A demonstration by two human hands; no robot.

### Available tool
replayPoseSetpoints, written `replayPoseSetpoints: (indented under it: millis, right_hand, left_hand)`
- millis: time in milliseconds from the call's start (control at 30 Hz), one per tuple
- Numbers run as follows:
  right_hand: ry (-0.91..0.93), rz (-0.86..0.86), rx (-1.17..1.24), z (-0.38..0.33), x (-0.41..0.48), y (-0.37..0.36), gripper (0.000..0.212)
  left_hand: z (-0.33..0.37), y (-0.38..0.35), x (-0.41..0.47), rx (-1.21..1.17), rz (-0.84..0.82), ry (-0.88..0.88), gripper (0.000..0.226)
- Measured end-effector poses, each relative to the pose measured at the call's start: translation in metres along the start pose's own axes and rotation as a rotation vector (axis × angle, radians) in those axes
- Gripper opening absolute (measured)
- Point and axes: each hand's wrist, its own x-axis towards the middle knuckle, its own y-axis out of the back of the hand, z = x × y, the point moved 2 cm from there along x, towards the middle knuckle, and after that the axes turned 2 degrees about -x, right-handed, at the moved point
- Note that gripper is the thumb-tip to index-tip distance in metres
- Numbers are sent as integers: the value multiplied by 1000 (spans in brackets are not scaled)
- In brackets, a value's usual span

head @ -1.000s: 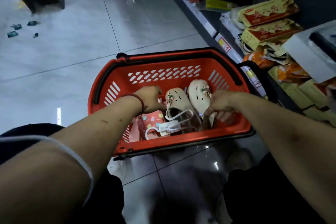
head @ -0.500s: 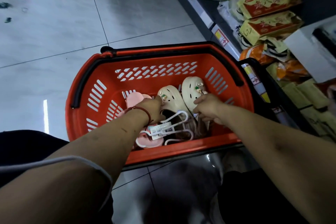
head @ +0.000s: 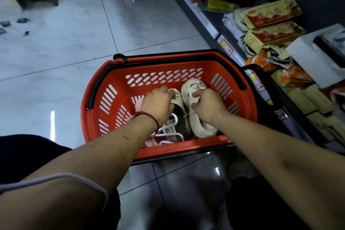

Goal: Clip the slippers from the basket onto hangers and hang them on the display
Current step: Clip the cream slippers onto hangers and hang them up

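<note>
Gripping left slipper (head: 177,97) in left hand (head: 158,105), right slipper (head: 200,127) in right hand (head: 209,105), both lying toes-away in the basket (head: 186,148), hangers (head: 170,129) nearer the left.

Red cord bracelet (head: 149,117) on left wrist — pale band (head: 61,176) higher up — dark trousers (head: 28,155).

Your basket (head: 186,148) is red, its handles (head: 94,89) black. The slippers (head: 202,129) are cream, the hangers (head: 174,117) white.
</note>
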Motion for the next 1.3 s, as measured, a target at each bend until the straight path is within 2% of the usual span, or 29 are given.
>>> replayPoseSetpoints:
  millis: [167,333,433,533,633,833,1000,1133,1300]
  right_hand:
    - [141,67,-85,-30,-19,8,34]
    - [139,73,-101,-41,-27,8,32]
    - [193,-59,-196,-42,-29,0,35]
    - [175,-302,-210,-32,-26,-17,54]
    - [183,-381,-223,-23,-15,-26,70]
    - [211,-283,-108,-12,15,-38,57]
    - [176,-212,-67,-13,27,-45,49]
    - [155,-173,-73,-19,32,-50,52]
    - [137,-33,-50,-17,36,-55,48]
  left_hand:
    - [-7,18,-20,151,97,-90,31]
    - [-12,38,-30,191,126,-130,33]
    - [-22,34,-30,-3,46,-55,35]
    - [-39,16,-30,-153,-67,58,33]
    - [-54,10,-28,-269,-21,129,31]
    - [-69,5,-23,-509,-1,317,21]
    - [-75,3,-18,-973,-110,717,7]
    - [-78,0,-17,-1039,-152,881,8]
    - [-77,-1,-13,-1033,-160,911,5]
